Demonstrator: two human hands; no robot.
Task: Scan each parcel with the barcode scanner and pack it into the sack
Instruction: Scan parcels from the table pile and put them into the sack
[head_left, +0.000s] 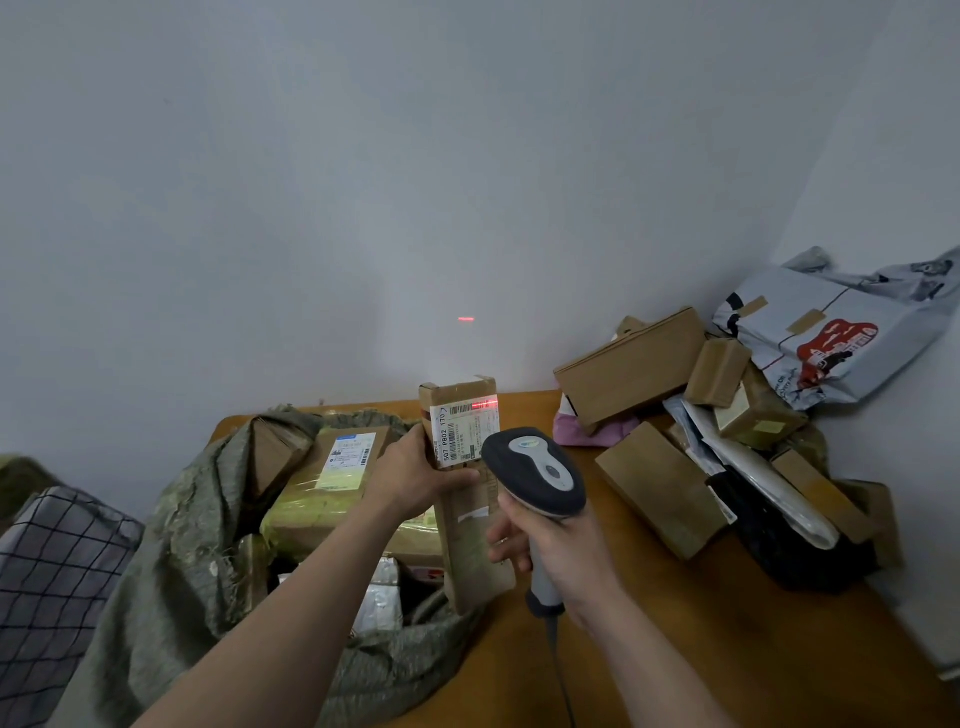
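Observation:
My left hand (415, 478) grips a long brown cardboard parcel (470, 540) upright, with its white shipping label (462, 431) facing me. My right hand (550, 551) holds the grey barcode scanner (535, 473) by its handle, just right of the parcel. The scanner's red line falls on the barcode at the label's top right. A second red mark shows on the wall behind. The open green woven sack (197, 545) lies at the left of the table, with several parcels inside, one a taped box (337, 483) with a label.
A heap of parcels fills the right of the wooden table (701, 623): brown boxes (631, 364), a long flat box (660, 488), a grey printed mailer bag (826, 332), dark bags. A checked cloth (47, 582) lies at far left. White walls stand behind and to the right.

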